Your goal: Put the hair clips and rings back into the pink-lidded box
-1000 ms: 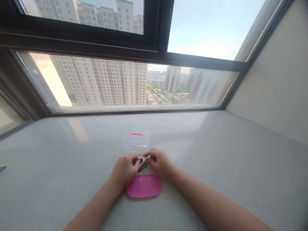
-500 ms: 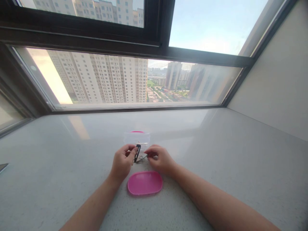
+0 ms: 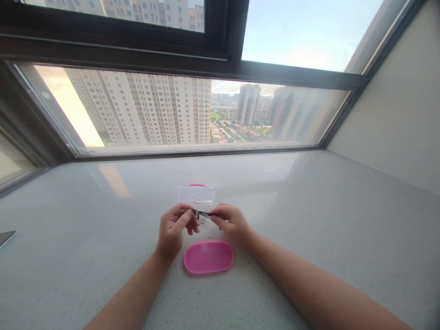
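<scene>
Between my two hands are slim black hair clips (image 3: 206, 214), seen nearly edge-on; how many there are I cannot tell. My left hand (image 3: 173, 229) pinches their left end with thumb and forefinger, its other fingers loosely curled. At the right end, my right hand (image 3: 233, 222) is closed in a pinch on the clips. A small ring (image 3: 202, 221) lies just below them on the counter, among other bits too tiny to name. Nearer to me is a shallow pink oval tray (image 3: 208, 257) with nothing visible in it.
Behind my hands stands a clear plastic container or bag (image 3: 187, 193), with a thin pale stick (image 3: 203, 201) at it and a pink edge (image 3: 197, 185) showing behind. A dark flat object (image 3: 6, 237) lies at the far left. The window frame (image 3: 192, 155) bounds the pale counter (image 3: 103, 229).
The black clip in my left hand has turned from upright to nearly level. My right hand has risen slightly, and the clips now span both hands. The view has shifted a little.
</scene>
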Demonstrator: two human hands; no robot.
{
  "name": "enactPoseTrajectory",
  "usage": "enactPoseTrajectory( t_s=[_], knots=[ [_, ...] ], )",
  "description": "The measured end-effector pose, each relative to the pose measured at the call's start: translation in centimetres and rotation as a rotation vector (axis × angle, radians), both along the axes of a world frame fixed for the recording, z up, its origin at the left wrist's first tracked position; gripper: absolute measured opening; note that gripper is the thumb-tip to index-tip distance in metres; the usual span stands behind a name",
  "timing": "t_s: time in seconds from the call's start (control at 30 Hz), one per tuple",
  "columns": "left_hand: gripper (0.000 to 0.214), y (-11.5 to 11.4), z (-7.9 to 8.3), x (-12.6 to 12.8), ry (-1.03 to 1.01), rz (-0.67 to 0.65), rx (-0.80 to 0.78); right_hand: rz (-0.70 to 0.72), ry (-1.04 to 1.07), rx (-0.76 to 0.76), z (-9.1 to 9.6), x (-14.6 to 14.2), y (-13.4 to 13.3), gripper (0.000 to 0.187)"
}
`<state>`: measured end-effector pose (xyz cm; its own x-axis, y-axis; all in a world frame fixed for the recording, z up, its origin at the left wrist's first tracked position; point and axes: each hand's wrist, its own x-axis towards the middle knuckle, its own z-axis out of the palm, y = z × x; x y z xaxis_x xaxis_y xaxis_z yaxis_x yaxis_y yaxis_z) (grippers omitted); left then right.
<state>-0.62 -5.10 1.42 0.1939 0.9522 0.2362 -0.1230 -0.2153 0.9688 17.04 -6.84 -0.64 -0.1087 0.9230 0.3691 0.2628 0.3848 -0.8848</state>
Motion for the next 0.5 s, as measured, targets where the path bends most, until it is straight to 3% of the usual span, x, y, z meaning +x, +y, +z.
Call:
enactPoseTrajectory(
  t_s=[0.17, 0.37, 0.5],
  knots=[
    [0.022, -0.1, -0.2, -0.3, -0.082, -0.113, 0.014, -0.032, 0.186, -0.114, -0.2, 0.0, -0.3, 0.016],
    [0.013, -0.4, 0.2, 0.4, 0.051, -0.045, 0.059, 0.048, 0.304, -0.112, -0.1, -0.2, -0.4, 0.014],
    [0.036, -0.8, 0.6, 0.9, 0.019, -0.051, 0.063, 0.060, 0.243, -0.060, -0.1, -0.4, -0.6, 0.009]
  ],
)
